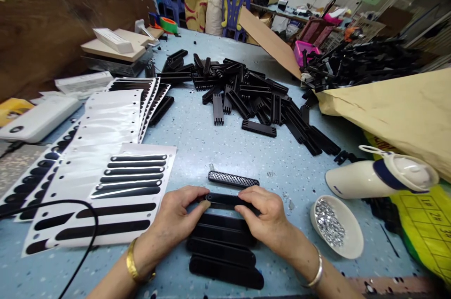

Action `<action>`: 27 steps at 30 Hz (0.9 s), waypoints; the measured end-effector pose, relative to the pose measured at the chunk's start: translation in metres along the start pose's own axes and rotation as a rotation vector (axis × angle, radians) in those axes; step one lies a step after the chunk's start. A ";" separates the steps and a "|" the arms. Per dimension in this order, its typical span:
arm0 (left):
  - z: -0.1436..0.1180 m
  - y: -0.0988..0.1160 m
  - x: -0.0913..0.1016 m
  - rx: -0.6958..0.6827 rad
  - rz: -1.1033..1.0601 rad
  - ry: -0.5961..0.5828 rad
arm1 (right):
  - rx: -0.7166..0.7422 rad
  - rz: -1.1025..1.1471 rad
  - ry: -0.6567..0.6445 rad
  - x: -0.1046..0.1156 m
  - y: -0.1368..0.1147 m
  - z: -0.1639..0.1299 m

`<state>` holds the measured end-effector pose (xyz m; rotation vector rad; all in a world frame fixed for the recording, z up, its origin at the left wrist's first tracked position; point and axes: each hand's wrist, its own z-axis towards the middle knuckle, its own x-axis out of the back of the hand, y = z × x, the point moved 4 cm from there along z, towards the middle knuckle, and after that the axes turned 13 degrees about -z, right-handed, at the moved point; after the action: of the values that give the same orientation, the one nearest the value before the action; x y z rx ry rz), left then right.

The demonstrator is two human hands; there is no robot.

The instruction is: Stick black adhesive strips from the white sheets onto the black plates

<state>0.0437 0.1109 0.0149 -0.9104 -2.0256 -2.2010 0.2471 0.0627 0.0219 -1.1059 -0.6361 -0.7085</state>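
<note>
My left hand and my right hand pinch the two ends of a long black plastic bar just above the blue table. Below it lie three similar black bars in a row near the table's front edge. A perforated black grille strip rests just beyond my fingers. White sticker sheets with black oval strips lie left of my left hand.
A heap of black comb-like parts covers the table's middle. A small white dish of shiny screws and a white bottle on its side lie right. A black cable crosses the sheets. A person sits far back.
</note>
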 end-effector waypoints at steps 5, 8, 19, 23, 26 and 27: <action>0.000 0.002 0.001 0.045 -0.032 -0.014 | -0.021 0.034 -0.026 -0.001 0.001 0.000; 0.001 0.003 0.000 0.054 -0.058 -0.022 | -0.039 0.072 -0.037 -0.002 0.003 0.001; 0.003 0.000 -0.005 0.037 -0.007 0.045 | -0.090 0.187 -0.130 0.001 0.011 0.004; 0.003 0.000 -0.004 0.041 -0.006 0.044 | -0.097 0.224 -0.131 0.002 0.013 0.001; 0.003 -0.002 -0.004 0.046 -0.020 0.049 | -0.092 0.242 -0.107 0.002 0.015 -0.003; 0.003 -0.003 -0.003 0.047 -0.024 0.052 | -0.091 0.243 -0.102 0.002 0.015 -0.004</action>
<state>0.0467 0.1129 0.0107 -0.8204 -2.0662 -2.1557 0.2603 0.0628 0.0132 -1.2852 -0.5474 -0.4776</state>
